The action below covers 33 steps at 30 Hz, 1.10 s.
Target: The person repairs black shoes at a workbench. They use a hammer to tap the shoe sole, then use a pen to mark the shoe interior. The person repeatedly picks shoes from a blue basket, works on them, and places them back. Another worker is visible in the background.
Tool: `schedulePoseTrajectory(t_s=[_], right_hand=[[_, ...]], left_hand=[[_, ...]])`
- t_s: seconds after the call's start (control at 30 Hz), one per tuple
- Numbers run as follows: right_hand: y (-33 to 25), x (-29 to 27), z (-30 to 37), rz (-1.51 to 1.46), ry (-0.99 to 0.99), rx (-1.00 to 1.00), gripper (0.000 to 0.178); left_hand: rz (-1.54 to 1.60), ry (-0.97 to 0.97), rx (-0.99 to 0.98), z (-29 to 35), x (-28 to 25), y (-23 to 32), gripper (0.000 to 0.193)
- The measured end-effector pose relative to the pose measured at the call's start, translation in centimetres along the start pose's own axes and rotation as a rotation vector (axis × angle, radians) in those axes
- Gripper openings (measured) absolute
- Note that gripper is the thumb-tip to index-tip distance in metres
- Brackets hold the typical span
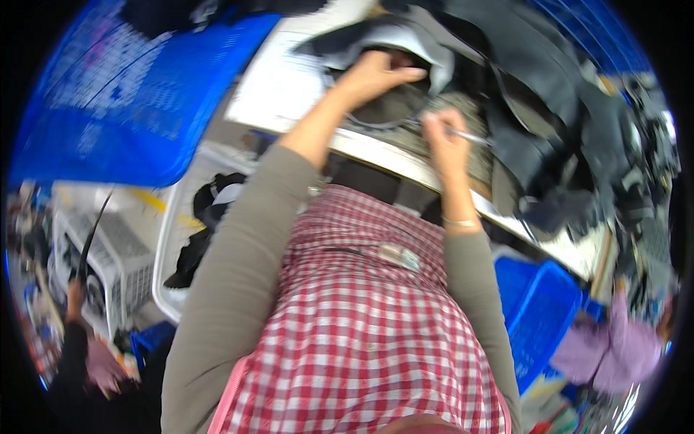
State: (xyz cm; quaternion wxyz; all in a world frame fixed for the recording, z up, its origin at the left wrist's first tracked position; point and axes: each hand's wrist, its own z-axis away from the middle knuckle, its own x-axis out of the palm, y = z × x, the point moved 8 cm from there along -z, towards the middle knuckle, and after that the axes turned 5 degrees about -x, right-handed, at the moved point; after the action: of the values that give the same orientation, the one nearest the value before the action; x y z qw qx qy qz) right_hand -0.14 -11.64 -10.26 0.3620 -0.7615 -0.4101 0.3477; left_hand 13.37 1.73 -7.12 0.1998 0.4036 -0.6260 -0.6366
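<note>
A dark grey, leather-like piece with a pale lining lies curved on the white worktable. My left hand is closed on this piece; its thumb reaches right, while the other fingers are partly hidden in the fold. In front of it, a dark rounded part with a pale edge lies near the table's front edge. My right hand, slightly blurred, is closed around a slim silver pen-like tool, beside that pale edge. Which end of the tool touches the work, if any, I cannot tell.
Dark sheet pieces are heaped on the table's right side. A blue crate stands left, above a white bin with black pieces. Another blue bin is lower right. A person in a lilac top is at right; another's dark sleeve shows left.
</note>
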Motion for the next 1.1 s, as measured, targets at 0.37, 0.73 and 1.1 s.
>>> schedulePoseTrajectory(t_s=[0.37,0.73,1.1], right_hand=[[-1.0,-0.4,0.7,-0.030,-0.072,-0.143,0.020],[1.1,0.3,1.4,-0.332,-0.178,0.192,0.020],[2.0,-1.4,1.2,-0.271,-0.099,0.130,0.014]], left_hand=[[1.085,0.751,-0.523,-0.8,-5.0,-2.5,0.021],[1.004,-0.032,0.370,-0.8,-1.5,27.2,0.036],[0.143,-0.161,-0.225,-17.5,19.2,22.6,0.051]])
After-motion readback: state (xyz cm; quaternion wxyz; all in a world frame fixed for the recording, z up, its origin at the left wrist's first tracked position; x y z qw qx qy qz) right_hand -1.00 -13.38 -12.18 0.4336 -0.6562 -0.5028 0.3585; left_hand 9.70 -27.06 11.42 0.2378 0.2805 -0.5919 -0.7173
